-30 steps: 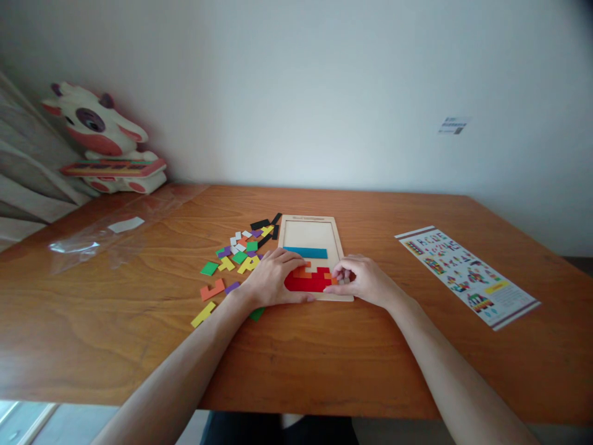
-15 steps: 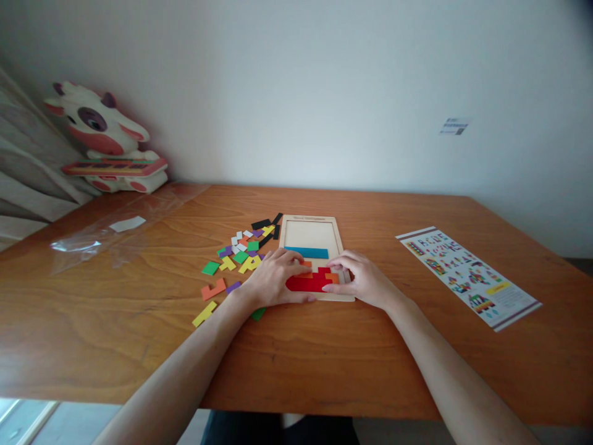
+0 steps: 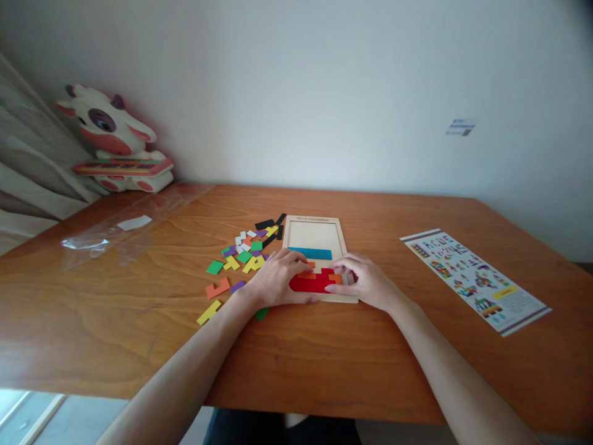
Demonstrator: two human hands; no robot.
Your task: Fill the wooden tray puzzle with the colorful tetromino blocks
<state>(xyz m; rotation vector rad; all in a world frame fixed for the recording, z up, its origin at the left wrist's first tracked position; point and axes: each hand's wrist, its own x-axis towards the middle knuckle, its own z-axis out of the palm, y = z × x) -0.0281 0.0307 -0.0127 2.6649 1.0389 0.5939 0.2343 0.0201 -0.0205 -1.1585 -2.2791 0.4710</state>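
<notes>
A light wooden puzzle tray (image 3: 312, 230) lies on the table, holding a long blue piece (image 3: 309, 253) across its middle and red pieces (image 3: 315, 284) near its front. My left hand (image 3: 280, 278) rests over the tray's left side, thumb and fingers apart, fingertips touching an orange piece (image 3: 309, 276) among the red ones. On the right, my right hand (image 3: 365, 281) has its thumb and fingers curled about a second orange piece (image 3: 335, 280) lying in the tray. The palm sides and some fingertips of both hands are hidden.
Loose puzzle pieces (image 3: 244, 256) in several colours lie left of the tray. To the right is a printed pattern sheet (image 3: 477, 278). A clear plastic bag (image 3: 104, 241) and a cow-shaped toy keyboard (image 3: 123, 167) are at the back left, by the wall.
The whole view has shifted slightly, so everything sits a little further right. Both hands keep nearly the same pose over the pieces in the tray.
</notes>
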